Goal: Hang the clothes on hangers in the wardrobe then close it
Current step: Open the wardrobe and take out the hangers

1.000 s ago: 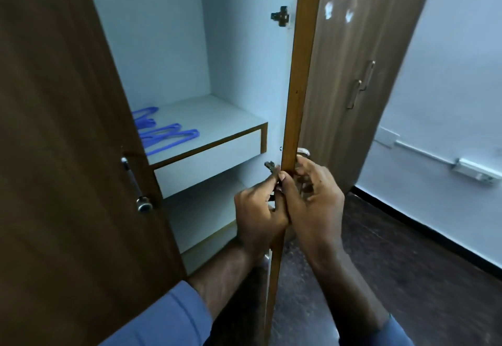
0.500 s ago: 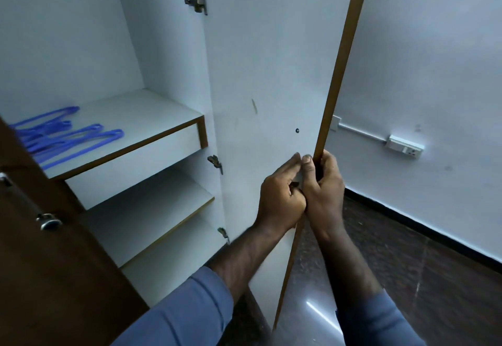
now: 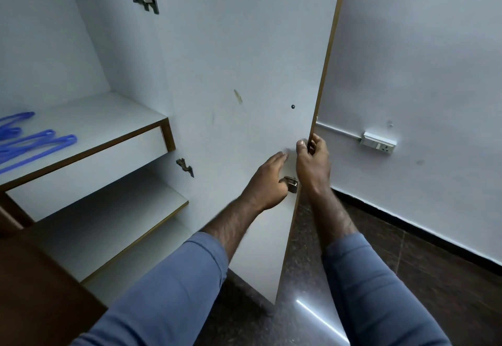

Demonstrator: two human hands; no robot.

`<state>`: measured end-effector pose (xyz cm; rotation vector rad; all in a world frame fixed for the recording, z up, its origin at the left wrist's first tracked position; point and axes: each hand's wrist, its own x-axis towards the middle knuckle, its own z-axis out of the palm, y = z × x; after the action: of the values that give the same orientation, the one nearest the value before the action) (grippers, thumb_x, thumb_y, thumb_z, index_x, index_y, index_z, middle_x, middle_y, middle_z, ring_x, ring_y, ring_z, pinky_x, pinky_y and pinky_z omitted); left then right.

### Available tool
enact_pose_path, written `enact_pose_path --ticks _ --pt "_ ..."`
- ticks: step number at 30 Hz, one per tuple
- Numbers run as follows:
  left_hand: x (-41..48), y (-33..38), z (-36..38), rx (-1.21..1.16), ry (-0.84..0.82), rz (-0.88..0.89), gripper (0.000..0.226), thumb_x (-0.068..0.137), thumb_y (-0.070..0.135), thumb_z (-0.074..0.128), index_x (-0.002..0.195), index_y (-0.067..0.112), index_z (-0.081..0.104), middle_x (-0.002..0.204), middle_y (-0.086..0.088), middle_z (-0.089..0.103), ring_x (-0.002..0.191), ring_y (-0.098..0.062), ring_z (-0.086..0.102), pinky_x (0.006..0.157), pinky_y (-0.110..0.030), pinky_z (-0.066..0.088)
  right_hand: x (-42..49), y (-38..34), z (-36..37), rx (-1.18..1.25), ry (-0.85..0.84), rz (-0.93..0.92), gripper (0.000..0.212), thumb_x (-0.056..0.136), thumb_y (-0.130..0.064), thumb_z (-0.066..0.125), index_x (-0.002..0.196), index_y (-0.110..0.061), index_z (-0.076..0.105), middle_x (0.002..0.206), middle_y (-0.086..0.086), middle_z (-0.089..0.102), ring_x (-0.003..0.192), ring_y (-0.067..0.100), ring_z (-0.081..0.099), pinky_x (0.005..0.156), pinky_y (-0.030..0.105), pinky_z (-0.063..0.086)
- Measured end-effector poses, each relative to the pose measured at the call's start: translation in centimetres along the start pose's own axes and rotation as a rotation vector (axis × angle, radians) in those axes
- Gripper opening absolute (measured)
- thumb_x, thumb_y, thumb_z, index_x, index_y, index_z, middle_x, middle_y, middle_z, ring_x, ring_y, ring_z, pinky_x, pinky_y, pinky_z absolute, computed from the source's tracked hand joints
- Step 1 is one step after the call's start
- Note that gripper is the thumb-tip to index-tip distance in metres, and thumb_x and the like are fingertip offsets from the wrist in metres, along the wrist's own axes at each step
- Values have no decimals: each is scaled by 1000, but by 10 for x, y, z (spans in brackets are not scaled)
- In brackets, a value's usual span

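Step in hand: the wardrobe is being opened; no clothes are seen in this view, so the hanging is judged not yet begun.
Right door [image 3: 244,74]: swung wide, its white inner face turned to the camera, its long axis upright, its free edge a brown strip running top to bottom.
Right hand [image 3: 312,161]: clamped on that free edge, thumb on the inner face, fingers wrapped round to the hidden outer side.
Left hand [image 3: 267,182]: laid against the inner face just beside the right hand, fingers loosely curled near the small metal latch [image 3: 291,182]; whether the latch is actually gripped cannot be told.
Hands, relation: close together, not touching, both at the door's free edge.
Hangers [image 3: 32,142]: blue, lying flat on the upper shelf [image 3: 108,117], far left of both hands and slightly higher; long axes roughly left to right, hooks toward the right.
Nearer hand: the left hand is judged nearer to the hangers; a reach leftward across the open compartment would be called for.
Hanger count: at least three, overlapped and cut by the frame edge, so an exact count cannot be given.
Shelves: three levels are seen, the lower two bare.
Hinges: two are seen on the right door.
Left door [image 3: 40,291]: brown, only a lower corner in view.
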<state>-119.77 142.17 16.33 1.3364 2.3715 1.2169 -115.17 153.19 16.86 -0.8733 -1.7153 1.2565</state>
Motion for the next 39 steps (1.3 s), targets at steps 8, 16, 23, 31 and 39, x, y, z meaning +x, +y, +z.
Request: enact_pose_path --ticks 8,16,23,31,39 --pt "-19 -33 -31 -8 64 -81 58 87 9 55 143 15 45 146 1 49 135 -12 44 114 -25 32 -45 4 59 68 -174 100 39 91 -32 53 125 -15 59 118 -2 64 104 17 63 94 48 54" --pt "-119 -115 -150 21 469 -339 38 88 0 58 126 7 59 119 7 62 106 -11 61 84 -4 42 -154 -42 199 123 -734 39 23 97 -22 52 94 -14 72 90 0 74 85 14 71 84 38 59" --pt "-229 -173 -262 176 855 -508 23 86 12 54 104 13 70 102 -3 71 94 -17 66 85 -35 53 -277 -104 306 64 -1104 -133 24 100 -25 52 107 -11 71 97 5 72 89 17 68 78 33 56" --pt "-299 -193 -326 257 973 -626 21 91 5 53 100 13 71 97 -3 72 90 -15 65 77 -26 48 -344 -140 373 75 -1218 -188 18 98 -21 55 111 -15 67 108 5 70 100 19 65 92 37 54" --pt "-302 -226 -352 216 1014 -663 23 100 18 51 115 11 67 106 1 69 91 -5 59 68 -5 36 -345 -149 425 95 -1211 -118 39 99 -25 56 135 -11 55 124 5 65 107 19 62 99 41 51"
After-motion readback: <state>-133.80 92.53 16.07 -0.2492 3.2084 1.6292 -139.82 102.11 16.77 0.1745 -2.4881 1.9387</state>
